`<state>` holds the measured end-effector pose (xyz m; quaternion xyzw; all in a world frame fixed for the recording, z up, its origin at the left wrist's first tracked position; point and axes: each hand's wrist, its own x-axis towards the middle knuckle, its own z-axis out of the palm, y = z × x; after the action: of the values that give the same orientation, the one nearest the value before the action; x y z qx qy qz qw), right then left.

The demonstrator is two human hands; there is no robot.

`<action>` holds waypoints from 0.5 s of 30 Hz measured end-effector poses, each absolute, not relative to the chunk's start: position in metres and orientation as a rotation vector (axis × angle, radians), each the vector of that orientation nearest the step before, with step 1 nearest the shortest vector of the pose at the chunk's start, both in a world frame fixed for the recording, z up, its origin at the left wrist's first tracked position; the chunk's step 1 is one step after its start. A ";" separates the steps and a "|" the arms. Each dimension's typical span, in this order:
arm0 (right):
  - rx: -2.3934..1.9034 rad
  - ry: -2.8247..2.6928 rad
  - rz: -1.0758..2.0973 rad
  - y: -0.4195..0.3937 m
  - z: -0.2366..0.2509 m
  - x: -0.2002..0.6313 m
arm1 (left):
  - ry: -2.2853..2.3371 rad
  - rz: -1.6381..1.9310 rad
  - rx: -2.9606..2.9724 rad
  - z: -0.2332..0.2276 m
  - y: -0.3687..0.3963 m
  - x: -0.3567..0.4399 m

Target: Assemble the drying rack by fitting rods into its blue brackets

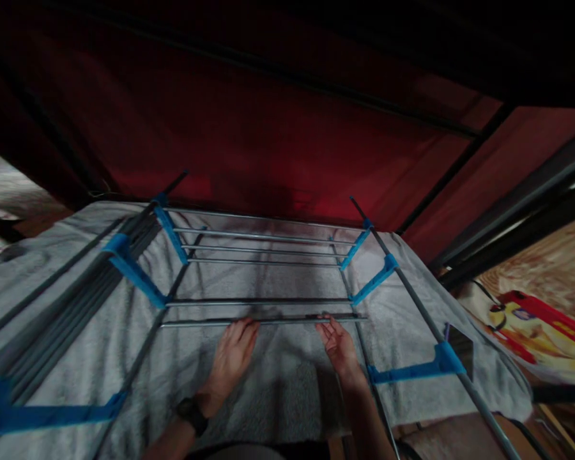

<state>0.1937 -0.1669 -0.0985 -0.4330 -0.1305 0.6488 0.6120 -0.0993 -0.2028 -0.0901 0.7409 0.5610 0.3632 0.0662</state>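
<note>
In the head view a thin grey metal rod [287, 321] runs level across the middle. My left hand [238, 342] is closed on it left of its centre, and my right hand [334, 338] grips it nearer its right end. Around it stands a rack frame of metal tubes with blue plastic brackets [137, 271]. Just beyond the held rod, a fitted crossbar [263, 301] joins the left and right sides. Several more crossbars [263, 237] span the far end. The nearest right bracket [412, 370] has no rod in it.
Loose metal rods [71, 319] lie bundled along the left. A grey blanket [287, 390] covers the surface beneath. A phone-like dark object [461, 348] lies by the right tube. Farther right is a red and yellow package [536, 326]. Dark red fabric [249, 134] closes off the back.
</note>
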 end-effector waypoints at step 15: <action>-1.100 -0.327 1.521 -0.178 -0.141 0.222 | 1.041 1.586 0.140 -0.067 -0.194 -0.099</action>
<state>0.2223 -0.1779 -0.1413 -0.4704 -0.1399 0.6507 0.5795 -0.0987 -0.1941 -0.0666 0.0599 0.4457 0.6787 0.5807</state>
